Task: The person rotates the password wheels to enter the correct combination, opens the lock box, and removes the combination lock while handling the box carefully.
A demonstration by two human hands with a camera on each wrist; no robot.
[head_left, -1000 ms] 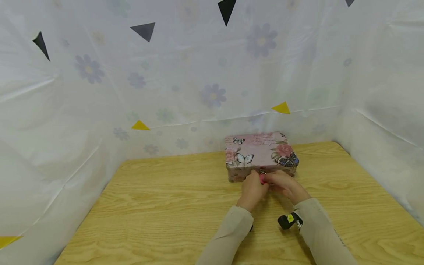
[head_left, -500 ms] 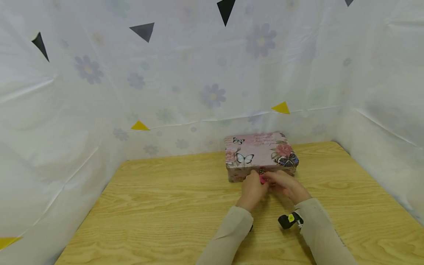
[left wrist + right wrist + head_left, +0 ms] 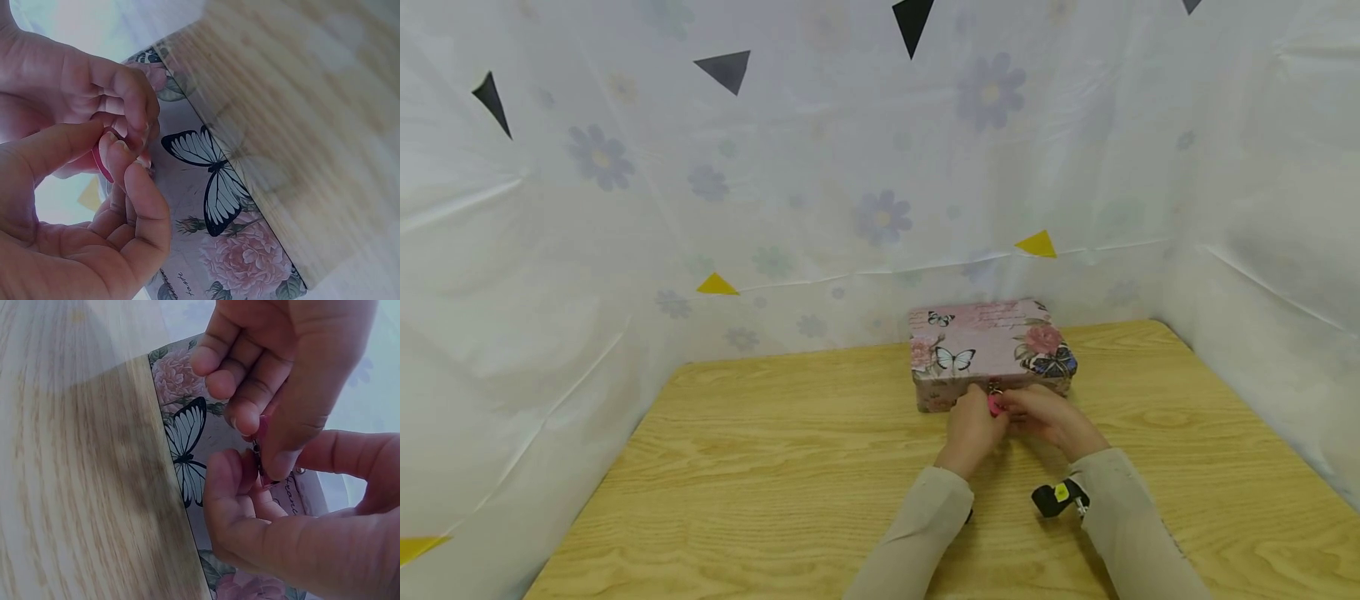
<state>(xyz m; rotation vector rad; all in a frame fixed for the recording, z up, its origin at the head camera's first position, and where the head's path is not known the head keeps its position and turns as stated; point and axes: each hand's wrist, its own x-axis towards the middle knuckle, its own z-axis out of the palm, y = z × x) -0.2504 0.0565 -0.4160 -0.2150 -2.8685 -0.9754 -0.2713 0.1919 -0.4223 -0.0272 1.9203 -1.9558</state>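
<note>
A pink box [image 3: 977, 333] with butterflies and roses stands on the table with its lid down. At its front clasp is a small pink padlock [image 3: 995, 406] with a metal loop, mostly covered by fingers. My left hand [image 3: 972, 432] pinches the padlock from the left, thumb and fingertips curled on it. From the other side my right hand [image 3: 1051, 421] pinches it between thumb and forefinger, its other fingers bent. In the right wrist view the padlock [image 3: 263, 428] shows as a pink edge beside dark metal. Whether a key is between the fingertips, I cannot tell.
The wooden table [image 3: 760, 467] reaches back to a white flowered curtain [image 3: 820, 183] that also closes both sides. A black wrist camera [image 3: 1051, 501] hangs beneath the right sleeve. The box stands near the table's back edge.
The padlock's loop tilts slightly between frames while both hands keep hold of it. My right hand and wrist shift a little to the right. The box stays put.
</note>
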